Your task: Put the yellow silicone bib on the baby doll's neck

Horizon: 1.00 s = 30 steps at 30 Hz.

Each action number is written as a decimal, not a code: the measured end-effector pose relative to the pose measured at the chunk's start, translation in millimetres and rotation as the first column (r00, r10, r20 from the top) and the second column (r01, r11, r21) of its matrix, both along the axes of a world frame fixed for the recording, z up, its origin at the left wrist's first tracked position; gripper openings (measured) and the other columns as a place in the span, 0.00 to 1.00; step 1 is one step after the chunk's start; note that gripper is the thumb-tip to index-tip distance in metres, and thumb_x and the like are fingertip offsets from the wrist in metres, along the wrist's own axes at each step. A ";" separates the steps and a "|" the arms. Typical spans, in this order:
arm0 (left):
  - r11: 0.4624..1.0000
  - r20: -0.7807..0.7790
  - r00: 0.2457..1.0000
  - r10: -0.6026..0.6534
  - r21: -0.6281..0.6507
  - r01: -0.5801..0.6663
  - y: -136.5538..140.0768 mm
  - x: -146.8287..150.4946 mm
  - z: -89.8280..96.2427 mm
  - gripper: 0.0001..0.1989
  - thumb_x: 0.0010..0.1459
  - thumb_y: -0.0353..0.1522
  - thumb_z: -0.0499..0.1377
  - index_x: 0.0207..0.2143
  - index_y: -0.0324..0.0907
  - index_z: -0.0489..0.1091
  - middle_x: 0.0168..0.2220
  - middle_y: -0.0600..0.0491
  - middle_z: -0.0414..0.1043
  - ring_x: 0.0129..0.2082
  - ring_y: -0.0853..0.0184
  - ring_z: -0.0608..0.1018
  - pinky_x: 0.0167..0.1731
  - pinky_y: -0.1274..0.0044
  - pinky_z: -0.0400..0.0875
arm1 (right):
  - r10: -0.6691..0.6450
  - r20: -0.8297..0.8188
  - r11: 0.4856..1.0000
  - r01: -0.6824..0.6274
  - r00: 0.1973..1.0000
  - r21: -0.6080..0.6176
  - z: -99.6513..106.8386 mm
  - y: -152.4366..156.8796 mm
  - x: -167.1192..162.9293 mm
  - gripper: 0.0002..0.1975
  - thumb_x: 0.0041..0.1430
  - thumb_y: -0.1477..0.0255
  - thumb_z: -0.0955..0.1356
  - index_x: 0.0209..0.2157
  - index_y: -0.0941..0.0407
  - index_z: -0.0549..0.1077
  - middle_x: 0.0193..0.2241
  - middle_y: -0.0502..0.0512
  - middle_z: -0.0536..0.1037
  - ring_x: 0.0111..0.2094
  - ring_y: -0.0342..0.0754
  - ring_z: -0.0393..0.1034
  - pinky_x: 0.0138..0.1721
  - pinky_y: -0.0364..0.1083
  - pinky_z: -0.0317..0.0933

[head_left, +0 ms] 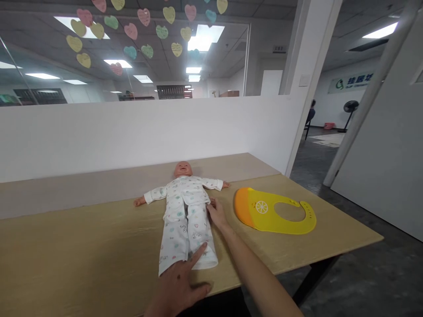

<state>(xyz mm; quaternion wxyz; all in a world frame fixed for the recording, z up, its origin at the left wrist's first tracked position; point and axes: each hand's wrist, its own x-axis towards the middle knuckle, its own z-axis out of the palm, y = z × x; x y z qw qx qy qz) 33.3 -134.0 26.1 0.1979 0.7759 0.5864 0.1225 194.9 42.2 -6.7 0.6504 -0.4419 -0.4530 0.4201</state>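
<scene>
Left hand (178, 286) reaching nearest, over hems of patterned pajama trousers (175, 233), thumb and index finger spreading apart, index tip lying over trouser leg on right. Right hand (217, 214) reaching farther in, fingers lying at right side of trousers near waist; cannot tell whether pinching cloth. Baby doll (191, 193) lying face up on wooden table (82, 255), head far, legs near, arms stretching left and right, wearing pajama top (176, 189). Yellow silicone bib (264, 220) lying right of doll, orange pocket (243, 207) pointing left.
</scene>
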 end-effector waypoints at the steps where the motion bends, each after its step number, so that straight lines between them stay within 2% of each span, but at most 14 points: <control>1: 1.000 -0.001 1.000 -0.002 0.012 0.002 1.0 -0.7 -0.4 0.36 0.49 0.41 0.61 0.62 0.57 0.58 0.40 0.52 0.77 0.44 0.58 0.75 0.48 0.69 0.66 | -0.001 0.002 1.000 0.001 1.000 0.000 -0.7 0.4 0.0 0.14 0.43 0.72 0.65 0.37 0.55 0.71 0.36 0.52 0.78 0.40 0.50 0.71 0.46 0.49 0.62; 8: 0.994 -0.055 0.998 -0.040 0.095 0.045 0.0 -2.6 -8.5 0.35 0.54 0.42 0.56 0.64 0.52 0.54 0.34 0.50 0.77 0.39 0.59 0.76 0.43 0.71 0.68 | -0.006 0.031 1.000 0.005 1.000 0.023 -6.7 4.0 1.2 0.14 0.44 0.72 0.65 0.37 0.55 0.71 0.36 0.53 0.78 0.39 0.50 0.70 0.46 0.49 0.61; 12: 0.989 -0.088 0.996 -0.004 0.149 0.017 2.1 -0.2 -10.9 0.35 0.55 0.43 0.55 0.65 0.51 0.53 0.32 0.50 0.77 0.37 0.59 0.77 0.41 0.71 0.68 | -0.005 0.042 1.000 0.005 0.999 0.020 -8.4 4.4 2.0 0.15 0.44 0.71 0.66 0.37 0.54 0.72 0.37 0.52 0.77 0.40 0.50 0.70 0.47 0.49 0.61; 17: 0.997 -0.016 0.999 -0.048 0.063 0.049 12.1 4.3 3.4 0.35 0.55 0.40 0.56 0.65 0.53 0.52 0.43 0.51 0.78 0.43 0.58 0.77 0.44 0.71 0.69 | 0.004 0.072 0.999 -0.006 0.997 0.034 -8.3 3.1 2.8 0.15 0.44 0.72 0.65 0.37 0.54 0.72 0.35 0.52 0.78 0.39 0.50 0.70 0.46 0.50 0.62; 20: 0.993 0.013 0.997 -0.082 0.085 0.081 16.3 3.7 6.8 0.35 0.55 0.38 0.56 0.65 0.53 0.53 0.46 0.53 0.77 0.45 0.59 0.77 0.45 0.72 0.69 | 0.007 0.082 1.000 -0.009 0.997 0.023 -8.2 2.9 3.5 0.15 0.44 0.72 0.65 0.38 0.54 0.72 0.35 0.53 0.78 0.39 0.50 0.70 0.46 0.50 0.62; 26: 0.961 -0.026 0.996 -0.086 0.263 0.089 18.2 -3.0 -13.2 0.28 0.61 0.39 0.51 0.64 0.52 0.56 0.40 0.52 0.79 0.37 0.63 0.79 0.40 0.75 0.71 | 0.033 0.081 0.999 -0.034 0.996 0.012 -8.6 3.5 3.7 0.16 0.44 0.72 0.66 0.39 0.54 0.71 0.36 0.52 0.79 0.39 0.51 0.71 0.47 0.51 0.63; 30: 0.943 -0.112 0.993 -0.028 0.327 0.063 16.9 -3.7 -20.7 0.26 0.62 0.37 0.49 0.62 0.50 0.58 0.36 0.50 0.79 0.34 0.63 0.78 0.37 0.75 0.71 | 0.029 0.065 0.999 -0.030 0.997 0.023 -8.7 3.3 3.2 0.15 0.44 0.71 0.66 0.38 0.54 0.71 0.36 0.53 0.78 0.40 0.51 0.71 0.46 0.50 0.63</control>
